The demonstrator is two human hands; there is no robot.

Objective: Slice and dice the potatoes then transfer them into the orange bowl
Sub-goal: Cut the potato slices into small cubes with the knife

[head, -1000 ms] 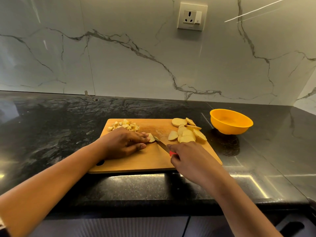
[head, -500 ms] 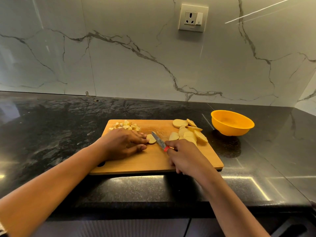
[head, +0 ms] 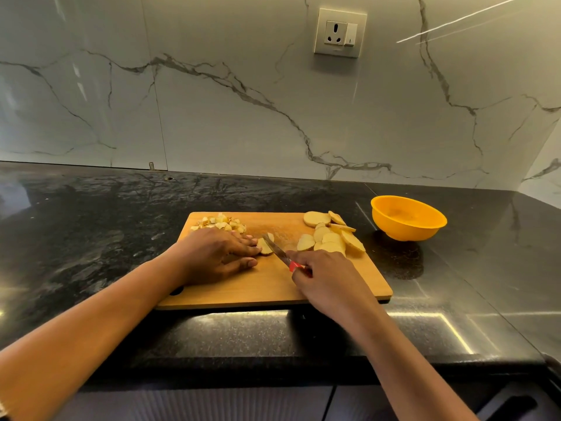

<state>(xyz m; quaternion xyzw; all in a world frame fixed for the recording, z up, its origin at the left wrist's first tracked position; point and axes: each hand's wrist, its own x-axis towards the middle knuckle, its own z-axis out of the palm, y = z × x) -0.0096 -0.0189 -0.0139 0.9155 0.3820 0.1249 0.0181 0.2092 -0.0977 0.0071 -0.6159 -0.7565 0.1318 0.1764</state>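
our knife (head: 277,252) has slid left across the potato slice (head: 264,250). on the counter (head: 91,223) lies our board (head: 258,287), with the orange bowl (head: 406,230) just to its right. our left hand (head: 215,256) pins that slice with flat fingers, and our right hand (head: 328,278) curls round the knife's red handle. uncut slices (head: 331,238) and dice (head: 224,224) sit at the far corners.

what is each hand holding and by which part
The right hand grips the knife by its red handle. The left hand holds nothing; its fingers press on a potato slice.
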